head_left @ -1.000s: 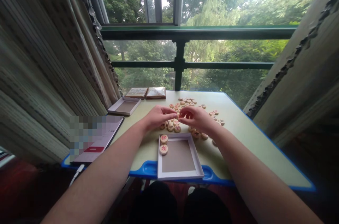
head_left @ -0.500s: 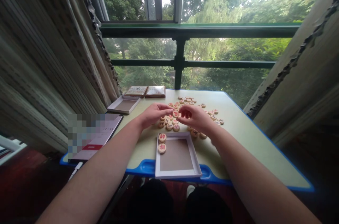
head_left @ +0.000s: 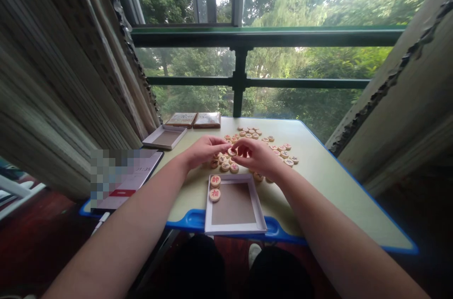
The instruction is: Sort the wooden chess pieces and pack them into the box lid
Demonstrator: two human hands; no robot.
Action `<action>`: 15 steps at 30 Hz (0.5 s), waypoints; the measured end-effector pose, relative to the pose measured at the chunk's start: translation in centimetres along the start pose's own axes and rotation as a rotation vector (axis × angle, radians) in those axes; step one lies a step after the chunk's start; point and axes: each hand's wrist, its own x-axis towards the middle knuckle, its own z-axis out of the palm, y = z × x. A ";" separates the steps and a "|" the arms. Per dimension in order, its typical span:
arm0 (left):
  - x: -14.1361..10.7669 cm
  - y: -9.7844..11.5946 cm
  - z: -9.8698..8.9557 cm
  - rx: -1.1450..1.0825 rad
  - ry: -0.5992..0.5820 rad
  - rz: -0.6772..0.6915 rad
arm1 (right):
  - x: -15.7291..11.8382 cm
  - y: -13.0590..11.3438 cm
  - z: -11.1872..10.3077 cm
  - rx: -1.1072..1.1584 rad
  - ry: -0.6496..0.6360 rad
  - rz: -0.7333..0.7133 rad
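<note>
A window [head_left: 290,11] backed the desk [head_left: 329,186] where a person's left hand [head_left: 202,150] and right hand [head_left: 256,153], equally near, flanked a round piece [head_left: 231,152] with narrowed fingers; which gripped it could not be told. It was beyond the far edge of the open box [head_left: 235,229] at the desk's near edge.

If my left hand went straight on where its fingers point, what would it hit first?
Probably your right hand: its fingertips nearly meet those of your left hand in the picture, though the round piece there might come first; depth is unclear.
</note>
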 end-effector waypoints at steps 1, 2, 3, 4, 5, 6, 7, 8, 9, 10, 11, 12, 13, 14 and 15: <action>0.0 -0.1 -0.1 -0.017 0.002 -0.006 | 0.0 -0.1 0.0 -0.003 0.001 0.002; 0.1 -0.1 -0.2 -0.038 0.000 -0.009 | 0.0 -0.1 -0.1 -0.009 0.003 0.005; 0.1 -0.2 -0.3 -0.060 -0.006 -0.012 | 0.0 -0.1 -0.1 -0.015 0.008 0.008; 0.2 -0.3 -0.3 -0.080 -0.013 -0.014 | 0.0 -0.1 -0.1 -0.019 0.014 0.012; 0.2 -0.4 -0.4 -0.096 -0.017 -0.018 | 0.0 -0.1 -0.1 -0.023 0.017 0.016; 0.3 -0.5 -0.4 -0.106 -0.022 -0.022 | -0.1 -0.1 -0.1 -0.025 0.017 0.020; 0.3 -0.6 -0.4 -0.112 -0.026 -0.025 | -0.1 0.0 -0.1 -0.027 0.016 0.024; 0.3 -0.5 -0.4 -0.115 -0.028 -0.026 | -0.1 0.0 -0.1 -0.027 0.013 0.028; 0.2 -0.5 -0.4 -0.116 -0.032 -0.023 | -0.1 0.0 -0.1 -0.026 0.009 0.031; 0.1 -0.4 -0.3 -0.115 -0.037 -0.018 | -0.1 0.0 -0.1 -0.024 0.005 0.035; 0.1 -0.3 -0.3 -0.111 -0.042 -0.012 | -0.1 -0.1 -0.1 -0.020 0.002 0.038; 0.0 -0.2 -0.2 -0.106 -0.046 -0.006 | -0.1 -0.1 -0.1 -0.015 0.000 0.041; 0.0 -0.1 -0.2 -0.098 -0.044 -0.002 | 0.0 -0.1 -0.2 -0.015 -0.003 0.042; 0.0 -0.1 -0.2 -0.089 -0.032 -0.001 | 0.0 0.0 -0.4 -0.020 -0.008 0.048; 0.1 -0.2 -0.3 -0.076 -0.006 -0.001 | 0.0 0.0 -0.5 -0.036 -0.013 0.064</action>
